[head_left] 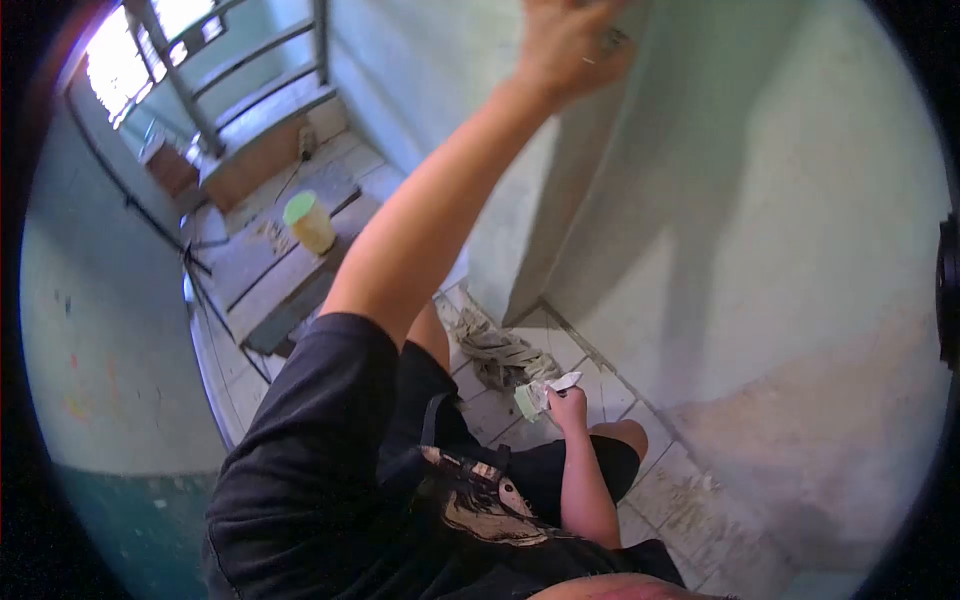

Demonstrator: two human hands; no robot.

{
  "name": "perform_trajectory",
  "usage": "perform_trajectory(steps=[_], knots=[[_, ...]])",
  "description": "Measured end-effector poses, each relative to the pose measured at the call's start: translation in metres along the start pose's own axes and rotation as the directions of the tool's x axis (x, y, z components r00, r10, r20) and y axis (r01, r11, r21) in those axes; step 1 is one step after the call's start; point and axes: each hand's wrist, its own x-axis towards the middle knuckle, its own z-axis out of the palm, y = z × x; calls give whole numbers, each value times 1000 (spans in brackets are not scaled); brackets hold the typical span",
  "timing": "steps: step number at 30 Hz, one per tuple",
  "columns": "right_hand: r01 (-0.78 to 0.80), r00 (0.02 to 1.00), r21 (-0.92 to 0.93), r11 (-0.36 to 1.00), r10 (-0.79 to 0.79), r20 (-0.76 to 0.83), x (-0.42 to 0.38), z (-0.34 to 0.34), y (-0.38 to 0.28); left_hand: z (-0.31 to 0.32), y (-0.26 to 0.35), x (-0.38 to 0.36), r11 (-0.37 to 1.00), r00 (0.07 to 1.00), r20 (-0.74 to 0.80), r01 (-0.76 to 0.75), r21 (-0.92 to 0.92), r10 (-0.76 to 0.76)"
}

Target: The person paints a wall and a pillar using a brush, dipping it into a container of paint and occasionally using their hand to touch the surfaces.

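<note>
My left arm stretches up across the view, and my left hand [575, 55] is at the top edge, in front of the pale wall corner [590, 130]. Its fingers are bent and partly cut off by the frame; a small dark thing shows between them, too small to name. Low on the right, my right hand [568, 408] is closed around a brush [532, 398] with pale green bristles and a white handle. The brush is over the tiled floor, beside a crumpled grey cloth [495, 350].
A yellow-green container [310, 222] stands on a wooden bench [270, 275] at the left, with scraps beside it. Behind are a brick-edged step [255, 165] and railings [250, 72]. A dark cable [130, 200] runs along the left wall. The right wall [780, 250] meets stained floor tiles.
</note>
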Motion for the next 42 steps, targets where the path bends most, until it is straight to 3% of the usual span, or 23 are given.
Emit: perform_trajectory(steps=[2,3,5,7,9,10,12,13,15,16,18,20,22,23,25,27,29,31,32,36,38,40,42], knots=[[43,999,-29,999,-43,-2,2,3,-3,-10,4,-22,1000,998,61,6,-25,-4],[82,995,-55,995,-79,59,5,6,-1,-14,1,-42,936,999,39,27,-350,-14],[-28,998,-63,998,31,52,9,6,2,-37,-1,-82,854,986,165,82,-513,5],[26,997,-100,995,-18,78,10,8,6,-62,-4,-130,723,967,253,166,-670,12],[13,999,0,1000,-13,38,11,10,8,-95,-24,-184,623,908,420,331,-709,-5],[61,998,-43,997,-60,7,8,10,2,-103,-37,-214,691,900,427,364,-624,-88],[99,994,-95,991,-102,-26,2,7,-12,-120,-66,-274,613,808,450,584,-532,-380],[94,995,-105,990,-97,-27,3,10,-7,-123,-87,-305,677,784,372,618,-400,-497],[95,995,-72,993,-97,-20,2,8,-14,-139,-127,-347,656,681,230,732,-185,-695],[73,997,-110,991,-74,-5,1,10,-13,-150,-148,-362,660,652,161,751,-4,-741],[73,997,-114,991,-75,-6,3,13,-3,-161,-195,-396,645,653,0,748,156,-758],[33,999,-113,993,-35,-19,2,12,-7,-161,-235,-432,608,652,-59,733,305,-756],[-10,1000,-115,993,8,-21,0,12,-18,-167,-256,-436,590,605,72,734,337,-793],[25,999,-117,993,-30,-41,1,13,-15,-163,-261,-439,556,552,116,762,333,-826],[-44,999,-191,981,44,-3,4,16,-10,-162,-267,-434,477,434,197,809,345,-879],[1,999,-135,991,-6,-33,4,22,-2,-150,-289,-461,561,516,219,762,323,-828],[33,998,-102,994,-37,-44,5,23,-14,-140,-294,-463,508,454,238,816,275,-859],[-7,1000,-285,958,2,-18,0,17,-25,-135,-298,-466,554,492,268,790,264,-828],[46,999,-227,973,-51,-18,5,24,-10,-132,-298,-468,575,502,295,775,263,-813],[-3,1000,-160,987,3,-3,0,16,-27,-125,-297,-464,562,500,264,781,274,-824],[27,999,-198,980,-30,-15,4,24,-11,-124,-295,-462,468,447,278,884,13,-851],[27,999,-168,985,-31,-25,5,25,-8,-119,-299,-469,421,416,272,906,-42,-868],[32,999,-147,989,-36,-27,4,23,-10,-128,-285,-452,476,459,234,879,21,-857]])
